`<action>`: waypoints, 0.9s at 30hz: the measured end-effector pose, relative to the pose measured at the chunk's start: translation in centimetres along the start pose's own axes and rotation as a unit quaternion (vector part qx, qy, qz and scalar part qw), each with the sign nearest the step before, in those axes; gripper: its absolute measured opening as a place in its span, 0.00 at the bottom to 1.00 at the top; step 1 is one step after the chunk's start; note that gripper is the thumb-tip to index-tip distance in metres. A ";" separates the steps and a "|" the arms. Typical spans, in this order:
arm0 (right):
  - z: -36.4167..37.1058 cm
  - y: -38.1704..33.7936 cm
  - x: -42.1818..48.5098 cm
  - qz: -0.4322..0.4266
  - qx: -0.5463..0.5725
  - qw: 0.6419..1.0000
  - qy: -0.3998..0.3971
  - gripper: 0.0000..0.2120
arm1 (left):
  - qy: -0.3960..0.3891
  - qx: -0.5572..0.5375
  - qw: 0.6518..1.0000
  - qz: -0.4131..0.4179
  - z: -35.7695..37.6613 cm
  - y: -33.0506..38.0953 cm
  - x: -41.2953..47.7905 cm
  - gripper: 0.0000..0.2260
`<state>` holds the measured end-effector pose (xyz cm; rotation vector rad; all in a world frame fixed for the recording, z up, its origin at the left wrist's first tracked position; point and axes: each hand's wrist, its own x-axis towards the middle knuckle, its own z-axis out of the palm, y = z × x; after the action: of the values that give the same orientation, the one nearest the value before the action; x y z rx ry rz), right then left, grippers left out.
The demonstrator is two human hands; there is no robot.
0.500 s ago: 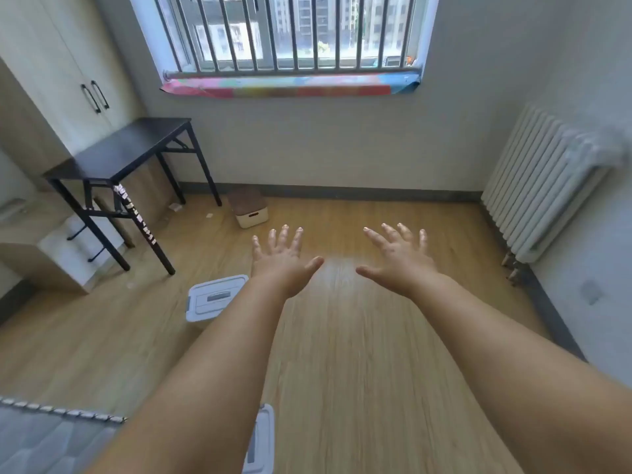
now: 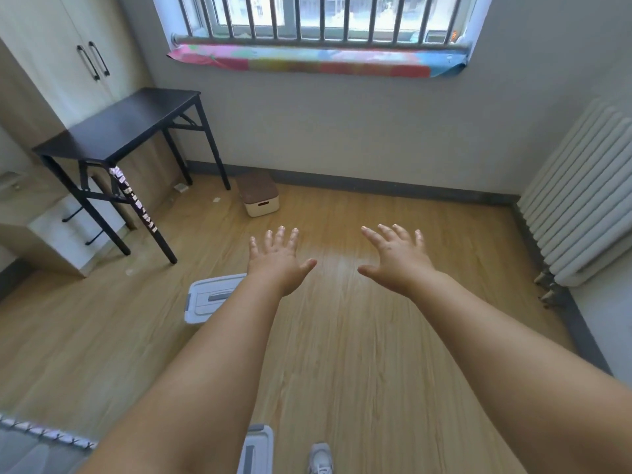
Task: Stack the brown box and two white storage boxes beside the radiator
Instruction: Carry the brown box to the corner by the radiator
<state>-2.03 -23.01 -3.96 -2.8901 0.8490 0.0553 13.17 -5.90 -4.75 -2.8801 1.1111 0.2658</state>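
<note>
Two empty hands spread | left grip (image 2: 278,261) above white box (image 2: 205,297)

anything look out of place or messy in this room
The boxes lie scattered: the brown-lidded cream box by the far wall, one white lidded storage box mid-floor, another at the bottom edge. None is beside the white radiator. Small scraps litter the floor near the black table.

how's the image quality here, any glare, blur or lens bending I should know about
Head view: daylight blows out the barred window; a pale glare patch sits on the wooden floor between the open left hand and open right hand; the white ribbed radiator and walls bow from wide-angle distortion; forearms and frame edges look soft.
</note>
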 end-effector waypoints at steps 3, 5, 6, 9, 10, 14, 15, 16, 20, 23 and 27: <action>-0.1 -1.0 6.9 0.001 0.004 1.000 -0.016 0.38 | -0.009 -0.006 1.000 -0.003 -0.5 -1.8 6.5 0.34; -0.4 -1.3 9.0 0.003 0.004 1.000 -0.012 0.38 | -0.003 -0.004 1.000 -0.001 -0.8 -2.5 8.6 0.34; -0.4 -1.5 10.9 -0.001 0.007 1.000 -0.012 0.38 | -0.002 -0.005 1.000 0.001 -1.0 -3.1 10.4 0.34; 0.3 -2.0 14.9 -0.005 0.012 0.999 -0.035 0.38 | -0.013 -0.004 1.000 -0.007 -1.2 -4.5 14.4 0.34; 0.3 -2.1 16.2 -0.006 0.011 0.999 -0.041 0.38 | -0.015 -0.002 1.000 -0.009 -1.4 -4.9 15.6 0.34; -0.2 -2.9 23.0 -0.009 0.027 0.999 -0.039 0.38 | -0.016 -0.013 1.000 -0.021 -2.5 -6.7 21.3 0.34; -0.1 -3.1 24.2 -0.011 0.028 0.999 -0.042 0.38 | -0.021 -0.016 0.999 -0.022 -2.5 -7.1 22.3 0.34; 0.1 -3.4 26.2 -0.016 0.033 0.998 -0.049 0.38 | -0.029 -0.021 0.999 -0.024 -2.6 -7.6 24.0 0.34; 1.2 -3.8 33.7 -0.019 0.061 0.996 -0.068 0.38 | -0.052 -0.042 0.997 -0.041 -2.6 -9.1 30.4 0.34; 1.9 -3.8 39.5 -0.024 0.073 0.994 -0.077 0.38 | -0.059 -0.058 0.995 -0.053 -2.8 -10.0 35.4 0.33; 1.8 -4.4 48.6 -0.042 0.086 0.990 -0.108 0.37 | -0.069 -0.073 0.992 -0.081 -4.2 -11.7 43.0 0.33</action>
<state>41.24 -45.18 -8.75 -2.6927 0.6581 0.2677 52.92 -26.20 -8.44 -3.0002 0.8654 0.5507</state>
